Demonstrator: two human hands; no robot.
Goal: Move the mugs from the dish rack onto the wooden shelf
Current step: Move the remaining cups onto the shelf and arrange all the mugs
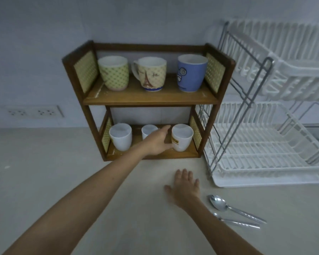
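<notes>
The wooden shelf (149,100) stands against the wall with two levels. On its top board sit a green-dotted mug (113,72), an Eiffel-tower mug (151,74) and a blue mug (191,72). The bottom board holds a white mug at the left (121,137), a small white mug behind (148,130) and a white mug with a yellow label (182,138). My left hand (157,142) reaches into the bottom level, fingers apart, touching the labelled mug's left side. My right hand (185,184) lies flat on the counter, holding nothing. The white dish rack (265,144) at the right holds no mugs.
Two metal spoons (232,208) lie on the counter right of my right wrist. A wall socket strip (31,112) sits at the left. The light counter (44,172) stretches in front of the shelf.
</notes>
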